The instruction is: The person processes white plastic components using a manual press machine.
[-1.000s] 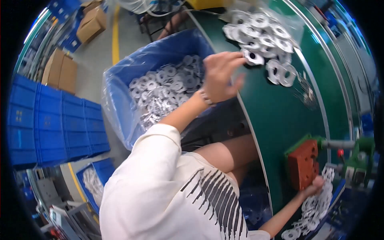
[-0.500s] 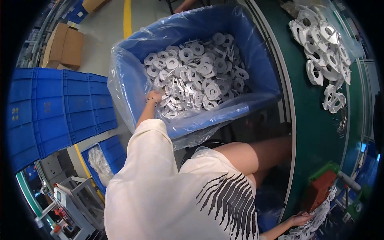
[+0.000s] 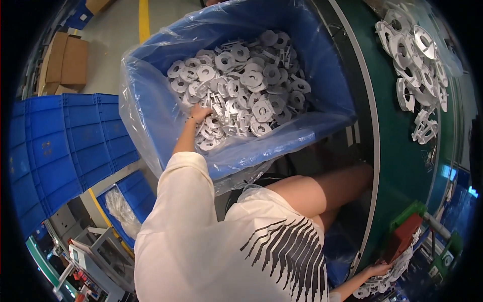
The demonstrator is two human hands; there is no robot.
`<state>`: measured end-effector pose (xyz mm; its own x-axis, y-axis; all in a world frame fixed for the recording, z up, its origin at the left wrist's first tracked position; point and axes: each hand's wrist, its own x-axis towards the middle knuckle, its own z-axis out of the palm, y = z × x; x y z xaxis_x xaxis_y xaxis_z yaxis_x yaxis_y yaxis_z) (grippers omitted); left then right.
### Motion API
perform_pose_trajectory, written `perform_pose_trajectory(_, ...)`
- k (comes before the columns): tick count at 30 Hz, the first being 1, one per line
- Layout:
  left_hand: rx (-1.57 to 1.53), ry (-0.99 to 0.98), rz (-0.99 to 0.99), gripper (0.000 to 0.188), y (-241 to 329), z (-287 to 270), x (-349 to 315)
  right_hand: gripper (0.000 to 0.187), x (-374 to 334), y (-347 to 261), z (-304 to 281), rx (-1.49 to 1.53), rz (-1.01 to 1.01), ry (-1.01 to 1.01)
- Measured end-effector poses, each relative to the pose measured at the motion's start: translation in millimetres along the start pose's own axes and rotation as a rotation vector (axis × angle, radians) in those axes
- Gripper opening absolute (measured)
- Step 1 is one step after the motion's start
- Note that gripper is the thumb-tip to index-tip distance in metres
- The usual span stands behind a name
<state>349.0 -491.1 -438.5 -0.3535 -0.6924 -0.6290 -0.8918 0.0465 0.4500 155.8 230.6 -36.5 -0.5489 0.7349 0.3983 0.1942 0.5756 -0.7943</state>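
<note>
My left hand (image 3: 200, 114) reaches into a large blue bin (image 3: 329, 75) lined with clear plastic. Its fingers look spread against a heap of white plastic ring-shaped parts (image 3: 261, 110), with the tips partly hidden among them. Far off at the lower right, my right hand (image 3: 378, 270) rests against another pile of similar white parts (image 3: 385, 288) beside a red-brown block (image 3: 404, 235) on the green bench. The fingers of that hand are mostly hidden, so its grip cannot be made out.
More white parts (image 3: 410, 55) lie on the green bench (image 3: 397, 171) at the right. Blue crates (image 3: 75, 151) stand at the left, with an open blue crate (image 3: 133, 196) holding plastic film below them. A cardboard box (image 3: 68, 60) sits on the floor beyond.
My left hand has moved a little further into the heap, its fingers spreading. My right hand stays by the bench pile. The whole view has shifted slightly.
</note>
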Motion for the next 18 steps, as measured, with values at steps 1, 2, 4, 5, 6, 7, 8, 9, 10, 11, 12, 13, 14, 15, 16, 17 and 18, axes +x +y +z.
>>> perform_pose_trajectory(1, -0.138, -0.097, -0.021, 0.090, 2.4, -0.5, -0.9, 0.047, 1.4, 1.3, -0.3, -0.012, -0.003, 0.013)
perform_pose_trajectory(2, -0.275, -0.248, -0.059, 0.090, 6.5, -8.5, -1.4, 0.047, 2.5, 2.9, 0.0, 0.006, -0.019, -0.001)
perform_pose_trajectory(4, -0.428, -0.218, -0.301, 0.081, 18.2, -18.5, -13.9, 0.048, 4.3, 6.1, 0.8, 0.025, -0.049, -0.045)
perform_pose_trajectory(5, -0.483, -0.274, -0.316, 0.077, 24.8, -23.5, -21.6, 0.049, 5.0, 7.8, 1.2, 0.047, -0.078, -0.088)
perform_pose_trajectory(6, -0.536, -0.308, -0.321, 0.073, 31.5, -26.4, -29.5, 0.041, 5.7, 9.3, 1.8, 0.066, -0.055, -0.047)
perform_pose_trajectory(7, -0.592, -0.364, -0.317, 0.069, 38.0, -28.5, -35.6, 0.036, 6.6, 10.6, 2.5, 0.101, -0.049, -0.028)
perform_pose_trajectory(8, -0.611, -0.361, -0.379, 0.067, 44.7, -29.0, -39.4, 0.034, 7.4, 11.3, 3.0, 0.129, -0.087, 0.001)
perform_pose_trajectory(9, -0.604, -0.344, -0.373, 0.066, 48.2, -29.8, -43.2, 0.034, 8.1, 11.5, 3.4, 0.152, -0.040, -0.011)
perform_pose_trajectory(10, -0.605, -0.342, -0.351, 0.065, 50.3, -29.8, -46.0, 0.034, 8.6, 10.7, 3.2, 0.163, -0.036, -0.015)
perform_pose_trajectory(11, -0.596, -0.311, -0.341, 0.065, 51.9, -29.5, -47.3, 0.033, 8.5, 9.3, 3.0, 0.176, -0.031, -0.019)
perform_pose_trajectory(12, -0.624, -0.271, -0.286, 0.058, 52.1, -28.9, -48.7, 0.033, 8.0, 7.3, 2.6, 0.196, -0.003, -0.004)
perform_pose_trajectory(13, -0.602, -0.268, -0.277, 0.056, 53.2, -29.5, -48.7, 0.034, 6.9, 4.8, 2.0, 0.217, 0.026, 0.014)
perform_pose_trajectory(14, -0.576, -0.246, -0.275, 0.055, 53.8, -30.8, -49.7, 0.036, 5.0, 2.5, 2.0, 0.237, 0.053, 0.035)
perform_pose_trajectory(15, -0.552, -0.234, -0.269, 0.053, 55.9, -33.2, -50.9, 0.040, 2.9, -0.1, 0.6, 0.209, 0.063, -0.011)
perform_pose_trajectory(16, -0.579, -0.250, -0.161, 0.043, 57.0, -39.6, -55.0, 0.044, -0.2, -1.6, 1.0, 0.188, 0.073, -0.058)
perform_pose_trajectory(17, -0.629, -0.262, -0.165, 0.042, 61.4, -47.0, -59.4, 0.048, -2.6, -4.0, -1.4, 0.150, 0.054, -0.044)
perform_pose_trajectory(18, -0.677, -0.273, -0.171, 0.040, 66.5, -59.8, -65.7, 0.050, -6.0, -4.7, 0.3, 0.197, -0.011, 0.001)
